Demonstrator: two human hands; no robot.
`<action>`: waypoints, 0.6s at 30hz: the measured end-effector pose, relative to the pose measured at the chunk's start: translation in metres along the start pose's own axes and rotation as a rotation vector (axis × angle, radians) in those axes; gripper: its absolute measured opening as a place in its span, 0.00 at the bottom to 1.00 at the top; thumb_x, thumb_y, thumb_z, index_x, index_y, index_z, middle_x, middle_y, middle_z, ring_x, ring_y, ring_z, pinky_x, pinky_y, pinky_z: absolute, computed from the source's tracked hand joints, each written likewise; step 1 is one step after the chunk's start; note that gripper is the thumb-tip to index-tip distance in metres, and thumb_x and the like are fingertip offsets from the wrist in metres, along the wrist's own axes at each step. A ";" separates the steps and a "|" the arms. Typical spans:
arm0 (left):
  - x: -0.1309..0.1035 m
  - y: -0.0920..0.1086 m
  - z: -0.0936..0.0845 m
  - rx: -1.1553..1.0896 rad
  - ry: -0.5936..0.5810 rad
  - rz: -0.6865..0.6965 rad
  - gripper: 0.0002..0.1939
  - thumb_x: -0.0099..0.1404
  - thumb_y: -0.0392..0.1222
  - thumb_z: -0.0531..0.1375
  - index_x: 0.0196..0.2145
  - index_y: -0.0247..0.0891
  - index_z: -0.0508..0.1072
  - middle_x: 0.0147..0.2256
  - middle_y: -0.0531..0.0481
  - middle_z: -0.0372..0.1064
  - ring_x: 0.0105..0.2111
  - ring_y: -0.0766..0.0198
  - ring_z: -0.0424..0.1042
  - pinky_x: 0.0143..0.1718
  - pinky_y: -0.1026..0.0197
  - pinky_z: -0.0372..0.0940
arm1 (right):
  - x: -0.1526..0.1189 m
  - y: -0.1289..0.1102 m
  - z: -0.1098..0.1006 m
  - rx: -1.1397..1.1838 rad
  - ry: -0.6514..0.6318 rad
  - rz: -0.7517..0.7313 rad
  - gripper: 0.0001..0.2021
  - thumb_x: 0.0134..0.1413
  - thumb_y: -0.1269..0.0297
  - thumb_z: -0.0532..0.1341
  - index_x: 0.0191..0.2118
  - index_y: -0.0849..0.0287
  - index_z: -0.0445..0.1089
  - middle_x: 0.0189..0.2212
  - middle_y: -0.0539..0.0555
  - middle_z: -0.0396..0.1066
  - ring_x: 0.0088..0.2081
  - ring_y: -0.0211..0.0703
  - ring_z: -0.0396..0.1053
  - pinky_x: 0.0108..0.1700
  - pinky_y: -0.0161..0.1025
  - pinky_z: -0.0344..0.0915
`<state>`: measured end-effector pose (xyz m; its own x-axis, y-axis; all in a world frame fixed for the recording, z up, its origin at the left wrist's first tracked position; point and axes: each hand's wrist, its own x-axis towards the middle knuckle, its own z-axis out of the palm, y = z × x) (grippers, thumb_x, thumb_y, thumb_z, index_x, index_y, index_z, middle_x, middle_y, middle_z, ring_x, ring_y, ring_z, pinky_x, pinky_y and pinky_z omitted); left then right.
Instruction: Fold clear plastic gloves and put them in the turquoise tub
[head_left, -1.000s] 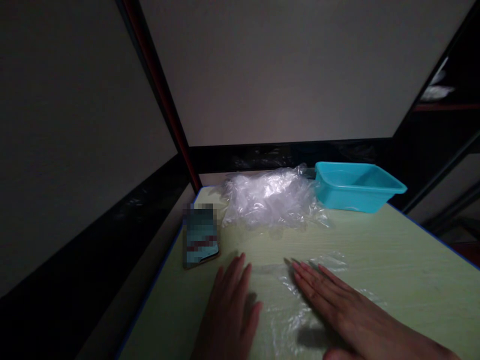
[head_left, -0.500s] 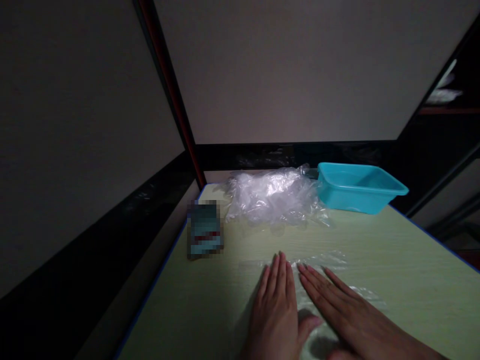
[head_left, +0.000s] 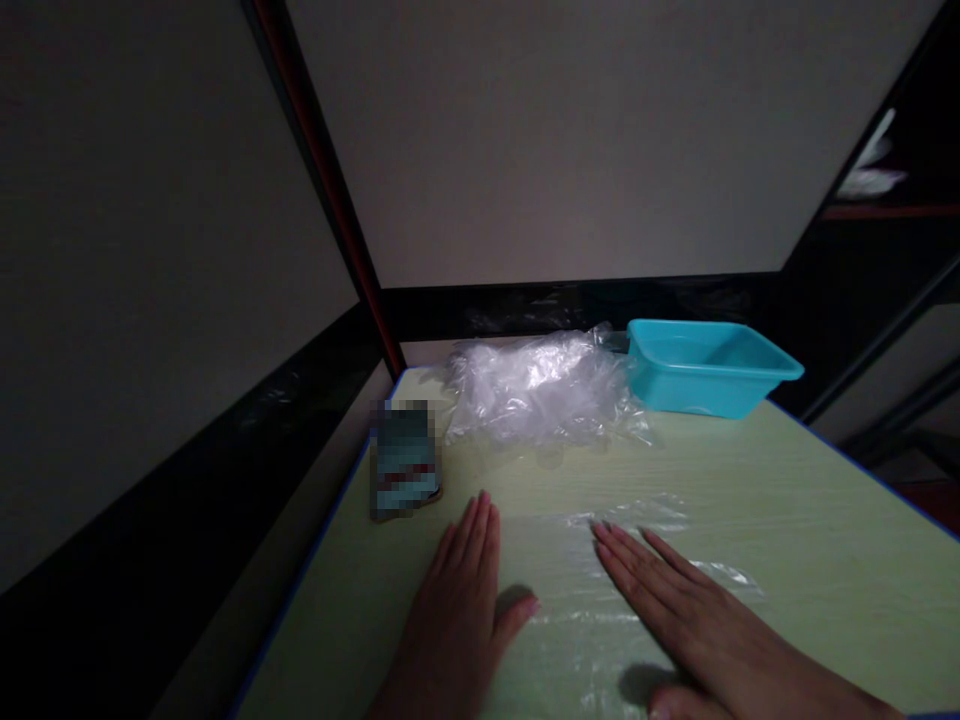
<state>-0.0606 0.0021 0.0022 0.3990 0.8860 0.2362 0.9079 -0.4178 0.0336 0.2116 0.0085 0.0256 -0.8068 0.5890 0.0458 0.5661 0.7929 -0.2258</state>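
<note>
A thin clear plastic sheet or bag [head_left: 577,620] lies flat on the pale green table [head_left: 345,600], with small wrinkles that catch the light. My left hand [head_left: 465,600] rests flat near its left side, fingers stretched out and thumb apart, holding nothing. On the right part of the plastic lies my right hand [head_left: 690,610], palm down with its fingers extended forward and leftward. A gap of bare-looking plastic separates the two hands.
Crumpled clear plastic bags [head_left: 540,390] form a pile at the table's back. Right of them stands a turquoise basin [head_left: 712,385]. A pixelated, phone-like object [head_left: 406,462] lies near the left edge. Walls rise behind and to the left.
My left hand has slid leftward, away from my right hand, uncovering more of the plastic. My right hand has stayed almost in place. The view has shifted slightly.
</note>
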 end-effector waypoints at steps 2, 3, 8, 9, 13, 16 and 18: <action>-0.001 -0.004 0.003 -0.007 0.025 0.001 0.37 0.64 0.50 0.54 0.61 0.28 0.42 0.60 0.30 0.45 0.60 0.48 0.47 0.53 0.45 0.58 | 0.000 0.000 0.000 0.006 -0.013 0.006 0.45 0.54 0.43 0.51 0.64 0.64 0.27 0.64 0.62 0.31 0.63 0.56 0.35 0.59 0.57 0.40; -0.001 -0.005 0.005 -0.014 0.038 -0.001 0.37 0.64 0.50 0.53 0.62 0.28 0.41 0.60 0.30 0.45 0.60 0.47 0.47 0.53 0.45 0.58 | 0.001 0.000 0.000 0.007 -0.021 0.008 0.44 0.54 0.43 0.51 0.64 0.64 0.27 0.64 0.62 0.31 0.63 0.55 0.34 0.59 0.57 0.40; 0.002 -0.007 0.005 -0.106 0.114 -0.048 0.37 0.66 0.46 0.50 0.63 0.32 0.31 0.62 0.32 0.41 0.61 0.48 0.45 0.54 0.43 0.55 | 0.004 0.001 -0.002 0.009 -0.050 0.031 0.44 0.54 0.42 0.50 0.64 0.64 0.27 0.64 0.62 0.29 0.63 0.55 0.33 0.60 0.57 0.39; 0.002 -0.007 0.004 -0.134 0.128 -0.056 0.36 0.67 0.45 0.49 0.63 0.34 0.30 0.62 0.33 0.40 0.61 0.49 0.44 0.54 0.43 0.55 | 0.005 0.002 -0.003 0.010 -0.053 0.034 0.44 0.54 0.42 0.50 0.64 0.65 0.27 0.64 0.62 0.29 0.63 0.54 0.33 0.60 0.57 0.38; 0.003 -0.007 -0.003 -0.221 0.173 -0.063 0.33 0.69 0.42 0.45 0.63 0.39 0.29 0.63 0.37 0.40 0.61 0.53 0.45 0.56 0.44 0.53 | 0.014 0.012 -0.007 0.013 -0.051 0.032 0.43 0.55 0.43 0.49 0.64 0.65 0.28 0.64 0.63 0.30 0.63 0.53 0.32 0.60 0.56 0.37; 0.005 -0.003 -0.006 -0.250 0.158 -0.032 0.32 0.68 0.42 0.47 0.63 0.39 0.33 0.62 0.39 0.44 0.61 0.54 0.46 0.56 0.44 0.52 | 0.024 0.024 -0.011 0.027 -0.051 0.019 0.42 0.56 0.43 0.49 0.64 0.66 0.28 0.64 0.64 0.30 0.63 0.53 0.32 0.61 0.56 0.36; 0.006 0.001 -0.007 -0.261 0.124 -0.011 0.32 0.67 0.42 0.49 0.63 0.37 0.37 0.62 0.39 0.45 0.61 0.54 0.47 0.56 0.45 0.53 | 0.030 0.032 -0.014 0.046 -0.047 -0.003 0.42 0.56 0.43 0.49 0.64 0.65 0.28 0.64 0.63 0.29 0.63 0.53 0.31 0.61 0.56 0.35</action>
<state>-0.0587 0.0054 0.0101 0.3555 0.8662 0.3510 0.8422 -0.4598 0.2816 0.2082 0.0535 0.0329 -0.8160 0.5781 0.0006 0.5565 0.7857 -0.2703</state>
